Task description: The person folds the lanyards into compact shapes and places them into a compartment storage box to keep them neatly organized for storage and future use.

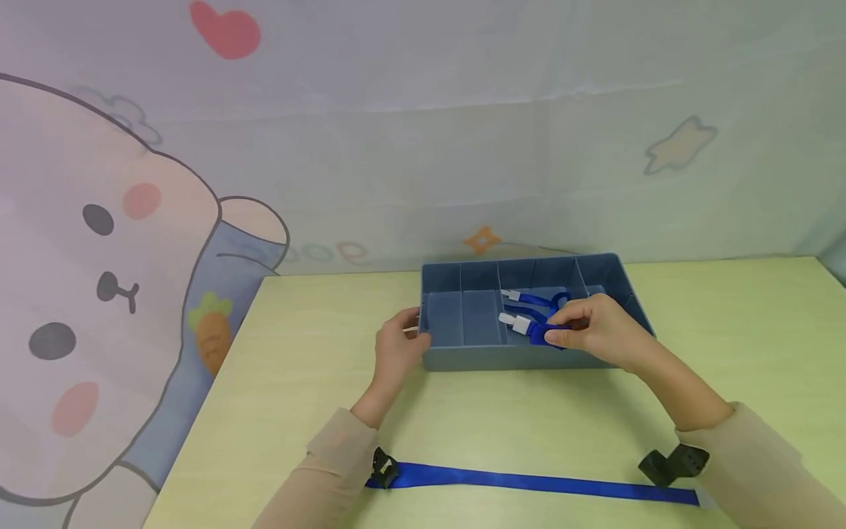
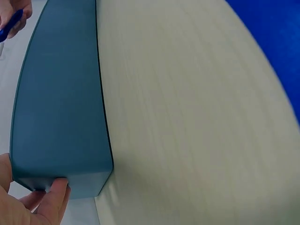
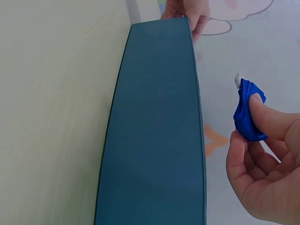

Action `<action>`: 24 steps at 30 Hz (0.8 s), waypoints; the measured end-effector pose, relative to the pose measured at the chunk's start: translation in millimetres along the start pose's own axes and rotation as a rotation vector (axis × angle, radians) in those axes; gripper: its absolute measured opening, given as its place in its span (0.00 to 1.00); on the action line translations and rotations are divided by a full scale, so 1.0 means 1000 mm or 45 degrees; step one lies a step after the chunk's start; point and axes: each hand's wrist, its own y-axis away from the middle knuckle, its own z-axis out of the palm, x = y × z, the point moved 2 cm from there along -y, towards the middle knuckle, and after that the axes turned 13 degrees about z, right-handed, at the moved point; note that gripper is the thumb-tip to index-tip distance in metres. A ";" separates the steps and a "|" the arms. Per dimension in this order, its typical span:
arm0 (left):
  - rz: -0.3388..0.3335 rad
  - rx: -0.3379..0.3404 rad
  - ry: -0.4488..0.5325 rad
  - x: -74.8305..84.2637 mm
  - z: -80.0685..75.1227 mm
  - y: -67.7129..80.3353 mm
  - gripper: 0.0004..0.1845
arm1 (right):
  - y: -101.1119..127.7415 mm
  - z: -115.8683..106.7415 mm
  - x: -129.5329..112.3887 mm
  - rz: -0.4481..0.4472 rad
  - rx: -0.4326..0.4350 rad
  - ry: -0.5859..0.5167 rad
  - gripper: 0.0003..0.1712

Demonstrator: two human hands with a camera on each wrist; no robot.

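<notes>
While two blue lanyards sit over the tray's compartments, only one of them is in a hand: the right hand [image 1: 591, 327] pinches a bunched blue lanyard [image 1: 538, 332] between thumb and curled fingers, with its white clip [image 1: 514, 321] sticking out to the left of the fingertips. From the right wrist, the folded blue cloth [image 3: 248, 112] is squeezed under the thumb [image 3: 269, 115], clear of the tray wall. A second lanyard [image 1: 538, 299] with its own white clip lies in the tray just beyond those fingers, not touched by them. One grey-blue tray [image 1: 463, 356] stands on the table, split by dividers into several compartments; the exact number is hard to tell. At the tray's left end, the left hand [image 1: 396, 353] grips the corner, fingers curled over the rim and thumb against the outer wall; the left wrist view shows a fingertip [image 2: 58, 190] pressed to the tray's lower corner [image 2: 61, 117]. One long blue strap [image 1: 529, 481] lies flat across the pale green table [image 1: 297, 382], well short of both hands, near the sleeves.
</notes>
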 end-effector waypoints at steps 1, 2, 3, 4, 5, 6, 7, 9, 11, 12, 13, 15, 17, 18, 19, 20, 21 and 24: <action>0.001 0.006 0.002 0.000 0.000 0.000 0.23 | -0.003 0.000 0.000 0.005 0.002 0.006 0.09; 0.002 0.009 0.002 0.000 0.001 0.000 0.23 | -0.006 0.000 0.000 0.017 0.002 0.009 0.09; -0.001 0.011 0.005 -0.001 0.001 0.000 0.23 | -0.009 0.001 0.000 0.028 0.003 0.012 0.09; -0.003 0.013 0.005 -0.001 0.001 0.000 0.23 | -0.012 0.001 -0.001 0.039 0.004 0.014 0.09; -0.007 0.014 0.008 -0.001 0.001 0.000 0.23 | -0.014 0.001 -0.001 0.051 0.005 0.019 0.10; -0.008 0.017 0.010 -0.001 0.001 0.000 0.23 | -0.017 0.002 -0.002 0.055 0.007 0.026 0.11; -0.006 0.018 0.010 -0.001 0.001 0.001 0.23 | -0.020 0.002 -0.002 0.064 0.012 0.029 0.11; 0.000 0.020 0.006 0.000 0.001 0.001 0.23 | -0.026 0.003 -0.004 0.073 0.028 0.042 0.12; 0.004 0.021 0.005 0.000 0.001 0.001 0.22 | -0.031 0.004 -0.005 0.072 0.041 0.062 0.11; 0.009 0.022 0.000 0.000 0.001 0.002 0.22 | -0.034 0.005 -0.006 0.070 0.047 0.072 0.11; 0.011 0.023 -0.001 0.000 0.001 0.002 0.22 | -0.037 0.006 -0.007 0.071 0.054 0.081 0.10; 0.008 0.025 -0.002 -0.001 0.002 0.002 0.22 | -0.043 0.008 -0.009 0.052 0.063 0.107 0.09; 0.008 0.029 -0.007 -0.002 0.002 0.002 0.22 | -0.048 0.009 -0.012 0.028 0.069 0.140 0.09; 0.008 0.029 -0.008 -0.002 0.002 0.002 0.22 | -0.051 0.010 -0.013 0.022 0.072 0.156 0.08; 0.005 0.029 -0.008 -0.003 0.003 0.003 0.22 | -0.055 0.011 -0.015 0.011 0.077 0.173 0.08; 0.004 0.029 -0.008 -0.003 0.002 0.003 0.22 | -0.058 0.012 -0.016 0.002 0.081 0.193 0.08; 0.002 0.030 -0.006 -0.002 0.002 0.003 0.22 | -0.062 0.013 -0.017 -0.001 0.087 0.213 0.08; 0.001 0.034 0.001 -0.002 0.002 0.004 0.22 | -0.073 0.015 -0.021 -0.017 0.100 0.259 0.06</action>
